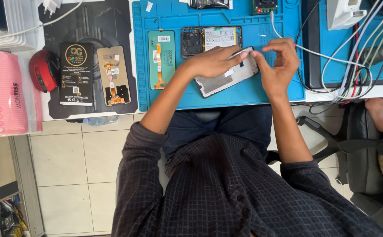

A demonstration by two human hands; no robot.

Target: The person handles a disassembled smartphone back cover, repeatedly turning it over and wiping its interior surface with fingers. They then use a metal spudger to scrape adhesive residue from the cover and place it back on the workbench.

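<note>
My left hand (215, 61) and my right hand (279, 63) both grip a grey phone frame panel (220, 81), tilted on the blue work mat (187, 101). The fingertips of both hands meet at the panel's upper right corner. Just behind it lies an opened phone body (211, 38) with its battery and board exposed. A teal phone back cover (160, 59) with an orange flex strip lies to the left on the mat.
A display panel (113, 75) and a black flat box (76, 73) rest on a dark mat at left, beside a red round object (43, 70) and a pink tissue pack (5, 94). Cables (345, 74) tangle at right. A chair (371, 149) stands at right.
</note>
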